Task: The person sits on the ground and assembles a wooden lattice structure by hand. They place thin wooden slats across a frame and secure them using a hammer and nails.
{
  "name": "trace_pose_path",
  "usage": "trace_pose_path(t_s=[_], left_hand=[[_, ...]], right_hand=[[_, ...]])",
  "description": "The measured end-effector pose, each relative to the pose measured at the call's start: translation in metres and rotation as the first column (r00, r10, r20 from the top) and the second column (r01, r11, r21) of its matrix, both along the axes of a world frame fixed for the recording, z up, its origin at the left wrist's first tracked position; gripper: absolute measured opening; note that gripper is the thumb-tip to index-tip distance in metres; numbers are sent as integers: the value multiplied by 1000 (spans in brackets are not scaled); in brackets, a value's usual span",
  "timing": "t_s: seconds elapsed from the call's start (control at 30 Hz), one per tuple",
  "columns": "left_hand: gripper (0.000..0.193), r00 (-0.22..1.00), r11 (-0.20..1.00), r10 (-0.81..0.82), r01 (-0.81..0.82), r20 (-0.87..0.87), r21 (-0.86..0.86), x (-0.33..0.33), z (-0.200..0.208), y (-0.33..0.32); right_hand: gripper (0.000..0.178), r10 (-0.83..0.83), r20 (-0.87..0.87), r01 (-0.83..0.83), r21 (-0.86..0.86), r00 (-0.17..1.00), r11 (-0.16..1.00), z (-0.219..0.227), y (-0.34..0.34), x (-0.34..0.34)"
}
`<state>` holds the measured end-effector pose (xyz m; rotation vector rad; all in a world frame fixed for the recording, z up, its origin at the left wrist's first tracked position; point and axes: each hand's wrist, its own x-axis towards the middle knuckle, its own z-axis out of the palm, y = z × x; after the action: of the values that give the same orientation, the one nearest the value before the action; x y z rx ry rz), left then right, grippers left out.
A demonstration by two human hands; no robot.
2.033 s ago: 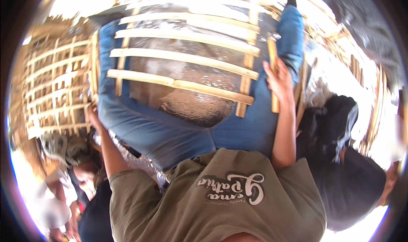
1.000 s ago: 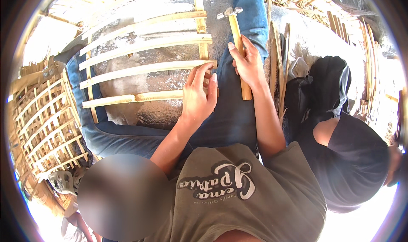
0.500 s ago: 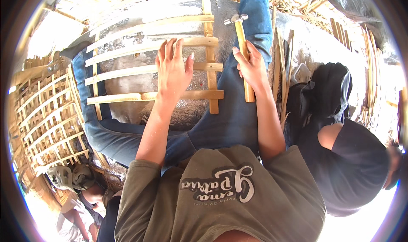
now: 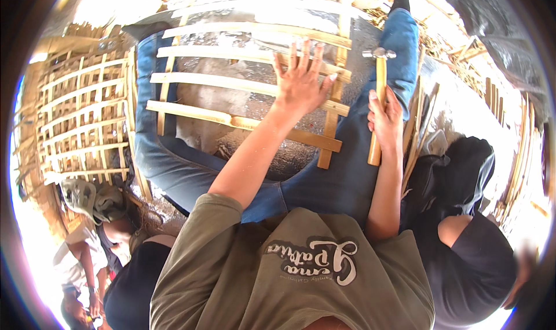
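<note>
A lattice of pale bamboo slats [image 4: 220, 82] nailed across uprights lies over my legs. My left hand [image 4: 302, 84] is palm down on the slats near the right upright, fingers spread, with nothing in its grasp. In my right hand [image 4: 387, 118] is a small hammer [image 4: 380, 75] with a light wooden handle and a metal head. The hand wraps the lower half of the handle, and the head points away from me above my right leg. The lattice's nearest slat has a notched, darker joint in its middle.
A finished-looking woven bamboo panel [image 4: 87, 115] stands at the left. Loose bamboo strips [image 4: 418, 127] lie beside my right leg. A person in dark clothes [image 4: 469, 260] sits close on my right, and others sit at the lower left. A grey sheet [image 4: 255, 127] covers the ground under the lattice.
The whole view has shifted, so the lattice appears farther right. My left hand has slid farther away over the slats, its fingers still spread. My right hand keeps its grip on the hammer.
</note>
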<state>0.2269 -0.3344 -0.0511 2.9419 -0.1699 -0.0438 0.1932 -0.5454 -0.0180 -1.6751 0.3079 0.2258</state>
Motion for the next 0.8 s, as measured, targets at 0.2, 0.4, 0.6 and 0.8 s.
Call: trace_pose_path(t_s=[0.2, 0.4, 0.6, 0.8], left_hand=[[74, 996, 999, 20, -17, 86, -36, -6, -8, 2], [74, 995, 997, 19, -12, 97, -75, -6, -6, 3], [74, 998, 996, 20, -15, 53, -88, -1, 1, -1], [73, 992, 998, 50, -43, 117, -54, 35, 16, 4]], right_hand=[[43, 3, -24, -4, -39, 1000, 999, 6, 5, 0], [36, 13, -3, -13, -49, 1000, 999, 7, 6, 1], [46, 27, -16, -28, -86, 1000, 996, 2, 2, 1], [47, 22, 11, -21, -82, 1000, 996, 3, 1, 1]])
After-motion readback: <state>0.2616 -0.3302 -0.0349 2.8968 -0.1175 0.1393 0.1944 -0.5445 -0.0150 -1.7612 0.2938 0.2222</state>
